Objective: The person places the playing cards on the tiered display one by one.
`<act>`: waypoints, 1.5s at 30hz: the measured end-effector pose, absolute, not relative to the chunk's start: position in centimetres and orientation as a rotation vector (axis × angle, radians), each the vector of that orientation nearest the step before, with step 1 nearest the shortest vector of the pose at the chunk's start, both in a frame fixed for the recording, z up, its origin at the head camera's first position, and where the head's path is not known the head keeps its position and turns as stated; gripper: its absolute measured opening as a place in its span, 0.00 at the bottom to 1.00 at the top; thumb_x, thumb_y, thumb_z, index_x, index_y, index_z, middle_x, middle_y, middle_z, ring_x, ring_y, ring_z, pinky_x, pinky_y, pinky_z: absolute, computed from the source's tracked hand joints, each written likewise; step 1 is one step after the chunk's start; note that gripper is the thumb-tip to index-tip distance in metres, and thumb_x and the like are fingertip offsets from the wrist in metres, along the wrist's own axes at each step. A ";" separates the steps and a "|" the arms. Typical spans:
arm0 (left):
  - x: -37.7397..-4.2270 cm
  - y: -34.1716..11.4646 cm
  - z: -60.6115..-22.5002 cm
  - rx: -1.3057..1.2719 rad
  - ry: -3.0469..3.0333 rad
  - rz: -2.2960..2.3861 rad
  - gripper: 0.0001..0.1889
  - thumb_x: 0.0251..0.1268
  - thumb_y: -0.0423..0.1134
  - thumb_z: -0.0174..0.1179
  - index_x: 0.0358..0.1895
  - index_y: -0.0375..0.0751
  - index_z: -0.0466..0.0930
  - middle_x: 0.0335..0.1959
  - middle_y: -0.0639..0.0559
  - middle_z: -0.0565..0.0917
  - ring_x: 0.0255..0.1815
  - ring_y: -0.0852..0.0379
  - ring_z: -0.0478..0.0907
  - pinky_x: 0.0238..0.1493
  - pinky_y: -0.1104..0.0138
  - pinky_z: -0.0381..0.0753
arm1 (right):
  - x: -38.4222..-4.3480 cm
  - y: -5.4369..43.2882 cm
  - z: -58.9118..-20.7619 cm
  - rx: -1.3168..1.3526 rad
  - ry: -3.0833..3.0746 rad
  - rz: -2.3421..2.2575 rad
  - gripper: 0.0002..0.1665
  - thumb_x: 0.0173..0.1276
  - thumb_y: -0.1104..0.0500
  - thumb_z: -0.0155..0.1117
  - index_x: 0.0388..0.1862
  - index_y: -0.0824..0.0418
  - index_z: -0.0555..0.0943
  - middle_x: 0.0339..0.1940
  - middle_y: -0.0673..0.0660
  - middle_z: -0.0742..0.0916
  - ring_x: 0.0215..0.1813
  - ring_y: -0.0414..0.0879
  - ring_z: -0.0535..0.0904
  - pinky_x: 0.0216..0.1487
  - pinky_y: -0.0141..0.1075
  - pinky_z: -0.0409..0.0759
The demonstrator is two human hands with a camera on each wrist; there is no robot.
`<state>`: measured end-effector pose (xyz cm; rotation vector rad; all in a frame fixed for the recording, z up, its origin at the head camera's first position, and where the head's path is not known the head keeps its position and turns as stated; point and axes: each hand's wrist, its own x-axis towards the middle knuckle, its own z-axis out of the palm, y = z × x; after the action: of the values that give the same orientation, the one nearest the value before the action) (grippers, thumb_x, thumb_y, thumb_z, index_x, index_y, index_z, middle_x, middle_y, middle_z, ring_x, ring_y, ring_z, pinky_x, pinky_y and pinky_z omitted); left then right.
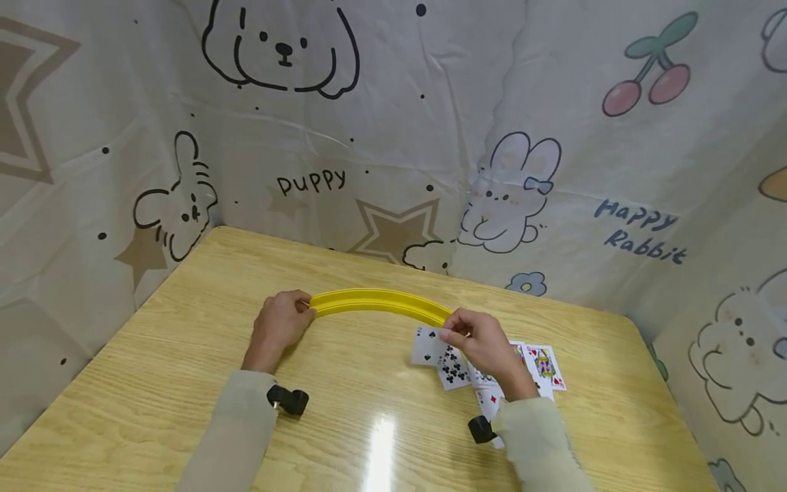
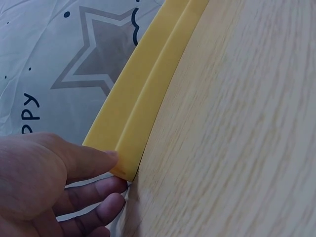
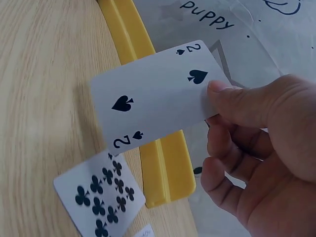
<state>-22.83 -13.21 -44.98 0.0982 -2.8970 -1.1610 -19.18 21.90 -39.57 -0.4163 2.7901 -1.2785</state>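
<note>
A curved yellow card holder (image 1: pixel 369 299) with a groove along it lies on the table. My left hand (image 1: pixel 281 322) pinches its left end, thumb (image 2: pixel 96 162) on top and fingertips (image 2: pixel 116 183) against the end edge. In my right hand (image 1: pixel 486 344), thumb and fingers grip the two of spades (image 3: pixel 153 98) by one short edge. The card is held face up near the holder's right end and overlaps the holder in the right wrist view. Just below it a clubs card (image 3: pixel 101 195) lies face up on the table.
More face-up playing cards, among them a red-heart face card (image 1: pixel 544 365) and a diamonds card (image 1: pixel 490 400), spread under and beside the right forearm, which partly hides them. A printed cloth (image 1: pixel 393 123) hangs behind the wooden table (image 1: pixel 344 383) and along its sides.
</note>
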 end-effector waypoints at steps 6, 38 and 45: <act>-22.8 -13.1 -44.9 0.091 -2.885 -1.165 0.20 0.69 0.38 0.63 0.61 0.34 0.80 0.44 0.42 0.86 0.45 0.45 0.82 0.48 0.50 0.78 | -19.8 20.6 -39.5 -0.409 2.768 -1.336 0.03 0.69 0.61 0.69 0.34 0.58 0.83 0.31 0.51 0.84 0.35 0.49 0.77 0.34 0.38 0.76; -22.9 -13.5 -44.9 0.067 -2.888 -1.147 0.19 0.68 0.39 0.65 0.59 0.35 0.81 0.43 0.44 0.87 0.43 0.47 0.83 0.45 0.52 0.79 | -24.4 14.2 -39.6 -0.519 2.782 -1.387 0.03 0.70 0.62 0.68 0.36 0.62 0.84 0.34 0.51 0.86 0.38 0.49 0.80 0.36 0.41 0.76; -22.7 -13.6 -44.7 0.094 -2.891 -1.180 0.19 0.69 0.39 0.64 0.60 0.36 0.81 0.44 0.44 0.87 0.43 0.47 0.83 0.45 0.52 0.79 | -25.4 12.7 -39.4 -0.571 2.769 -1.410 0.04 0.70 0.62 0.68 0.37 0.63 0.84 0.34 0.51 0.86 0.39 0.48 0.79 0.36 0.40 0.76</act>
<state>-22.70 -13.61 -44.70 0.0938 -2.8915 -1.1796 -25.43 12.75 -39.38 -0.5706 2.7686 -1.4098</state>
